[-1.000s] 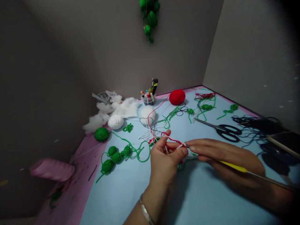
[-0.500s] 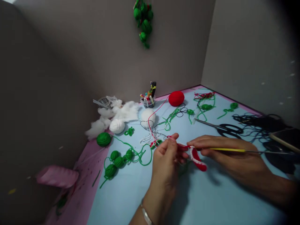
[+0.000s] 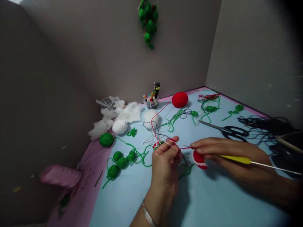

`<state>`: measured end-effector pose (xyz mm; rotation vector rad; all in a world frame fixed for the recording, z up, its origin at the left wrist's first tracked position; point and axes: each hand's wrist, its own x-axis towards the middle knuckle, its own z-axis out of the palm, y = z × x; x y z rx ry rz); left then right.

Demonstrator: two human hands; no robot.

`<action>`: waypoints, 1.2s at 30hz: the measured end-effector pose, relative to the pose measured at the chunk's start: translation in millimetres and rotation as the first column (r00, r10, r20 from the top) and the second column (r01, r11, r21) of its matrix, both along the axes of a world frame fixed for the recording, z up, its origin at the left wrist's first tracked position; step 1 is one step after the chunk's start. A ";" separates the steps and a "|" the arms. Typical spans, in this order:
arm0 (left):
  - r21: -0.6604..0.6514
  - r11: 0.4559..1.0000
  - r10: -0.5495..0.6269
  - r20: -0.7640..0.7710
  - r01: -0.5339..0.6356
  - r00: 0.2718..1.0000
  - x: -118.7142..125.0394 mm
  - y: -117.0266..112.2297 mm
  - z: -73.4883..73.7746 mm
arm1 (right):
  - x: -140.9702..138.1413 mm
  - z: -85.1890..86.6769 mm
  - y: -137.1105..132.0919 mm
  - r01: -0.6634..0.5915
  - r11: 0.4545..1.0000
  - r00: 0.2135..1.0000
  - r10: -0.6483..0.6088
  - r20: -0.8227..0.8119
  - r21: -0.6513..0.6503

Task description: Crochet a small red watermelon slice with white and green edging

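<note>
Red crocheted piece (image 3: pixel 199 159), small and white-edged, hangs between the hands, just below the fingertips of the right hand (image 3: pixel 227 154). Left hand (image 3: pixel 164 164) is curled, its thumb and forefinger pinching red yarn (image 3: pixel 163 107) that runs back across the table toward a red stuffed ball (image 3: pixel 180 99). Right hand's fingers are extended and pressed together, reaching toward the left hand, while a yellow-handled crochet hook (image 3: pixel 236 159) lies along the hand, shaft pointing away from the work.

Completed items, as judged: green crocheted balls (image 3: pixel 121 162) linked by green yarn on the blue table top (image 3: pixel 151 201), plus a green cluster (image 3: pixel 148 26) hanging against the wall. Red ball appears closed and filled.

Outstanding: red piece appears unfinished, a short strip with its yarn attached. White round form (image 3: pixel 151 119) sits uncovered near loose polyester stuffing (image 3: pixel 123 113). Whether a stitch is open on the piece cannot be told.
</note>
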<state>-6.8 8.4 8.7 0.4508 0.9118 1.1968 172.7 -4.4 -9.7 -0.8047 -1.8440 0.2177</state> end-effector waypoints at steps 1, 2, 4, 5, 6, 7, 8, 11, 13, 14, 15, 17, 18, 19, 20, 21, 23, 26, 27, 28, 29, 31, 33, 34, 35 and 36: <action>0.002 1.000 -0.006 0.006 0.006 1.000 -0.4 0.1 -0.1 | 0.1 -0.4 1.1 -0.031 0.999 0.999 0.031 -0.018 -0.015; 0.003 1.000 -0.017 0.014 0.017 1.000 -1.0 0.3 -0.5 | 0.1 -0.8 1.9 -0.056 0.998 0.998 0.055 -0.034 -0.033; -0.002 0.999 -0.047 0.038 0.047 0.998 -2.1 0.9 -1.5 | 0.1 -1.1 2.8 -0.074 0.995 0.995 0.069 -0.071 -0.065; 0.000 0.998 -0.058 0.057 0.058 0.997 -2.7 1.1 -1.8 | 0.0 -1.0 3.0 -0.065 0.995 0.994 0.058 -0.092 -0.075; 0.005 0.997 -0.071 0.077 0.071 0.995 -3.1 1.3 -1.8 | -0.1 -0.8 3.2 -0.047 0.995 0.993 0.038 -0.111 -0.087; 0.014 0.996 -0.084 0.095 0.083 0.992 -3.5 1.4 -1.6 | -0.4 -0.6 3.4 -0.025 0.996 0.992 0.013 -0.124 -0.089; 0.027 0.995 -0.097 0.109 0.095 0.989 -3.7 1.4 -1.1 | -0.6 -0.4 3.5 -0.001 0.996 0.991 -0.010 -0.130 -0.086; 0.088 0.989 -0.124 0.105 0.116 0.987 -3.6 1.1 0.8 | -0.9 -0.2 3.4 0.040 0.998 0.994 -0.044 -0.100 -0.043; 0.132 0.987 -0.107 0.084 0.096 0.991 -3.0 0.9 1.0 | -0.5 -0.1 2.6 0.053 0.999 0.996 -0.053 -0.075 -0.012; 0.149 0.986 -0.091 0.072 0.079 0.993 -2.6 0.8 0.7 | -0.1 0.0 2.0 0.066 0.998 0.995 -0.066 -0.073 -0.013; 0.158 0.985 -0.074 0.062 0.063 0.995 -2.2 0.6 0.1 | 0.2 0.1 1.2 0.082 0.997 0.993 -0.083 -0.086 -0.014; 0.156 0.986 -0.060 0.044 0.052 0.997 -1.2 0.0 -1.1 | 0.8 0.8 -0.1 0.086 0.995 0.988 -0.091 -0.127 -0.042; 0.147 0.988 -0.062 0.038 0.056 0.997 -0.7 -0.5 -1.5 | 1.0 1.3 -0.6 0.069 0.996 0.985 -0.076 -0.154 -0.053; 0.137 0.989 -0.065 0.036 0.060 0.997 -0.3 -1.2 -1.7 | 1.4 2.0 -1.0 0.046 0.997 0.982 -0.056 -0.178 -0.062; 0.129 0.990 -0.068 0.039 0.062 0.997 0.0 -1.9 -1.6 | 2.0 2.7 -1.1 0.024 0.998 0.980 -0.036 -0.196 -0.066; 0.126 0.990 -0.070 0.046 0.064 0.996 0.0 -2.6 -1.3 | 3.0 3.4 -1.3 0.007 0.998 0.979 -0.021 -0.205 -0.066; 0.126 0.989 -0.085 0.061 0.077 0.995 -0.8 -3.4 -0.6 | 6.2 3.8 -1.6 0.004 0.998 0.981 -0.015 -0.192 -0.061; 0.089 0.983 -0.163 0.004 0.162 0.987 -4.5 -2.2 -1.6 | 11.2 0.4 -3.6 -0.033 0.999 0.999 0.032 -0.038 -0.028; 0.072 0.981 -0.174 -0.058 0.178 0.983 -6.0 -1.1 -2.6 | 11.8 -1.9 -4.9 -0.047 0.999 0.999 0.047 0.016 -0.013; 0.059 0.982 -0.170 -0.128 0.179 0.977 -7.5 0.2 -3.8 | 11.4 -4.6 -6.3 -0.040 0.999 0.999 0.040 0.031 0.000; 0.054 0.985 -0.151 -0.191 0.164 0.970 -8.9 1.5 -4.9 | 10.0 -7.3 -7.9 -0.022 1.000 0.999 0.022 0.027 0.011; 0.083 0.991 -0.073 -0.311 0.103 0.948 -11.1 4.0 -6.2 | 5.4 -11.9 -10.9 0.025 0.999 1.000 -0.025 -0.011 0.034; 0.172 0.985 0.048 -0.441 0.031 0.896 -13.0 6.0 -5.8 | 0.5 -14.0 -13.0 0.053 0.996 0.998 -0.051 -0.024 0.066; 0.235 0.972 0.120 -0.516 0.006 0.848 -14.1 6.7 -5.2 | -1.4 -14.0 -13.6 0.060 0.995 0.998 -0.058 -0.026 0.082; 0.304 0.953 0.196 -0.581 -0.012 0.790 -15.4 7.5 -4.6 | -2.5 -13.7 -14.0 0.063 0.994 0.998 -0.061 -0.027 0.095; 0.367 0.930 0.269 -0.626 -0.028 0.732 -16.9 8.3 -4.4 | -3.0 -13.0 -14.3 0.060 0.993 0.998 -0.057 -0.031 0.102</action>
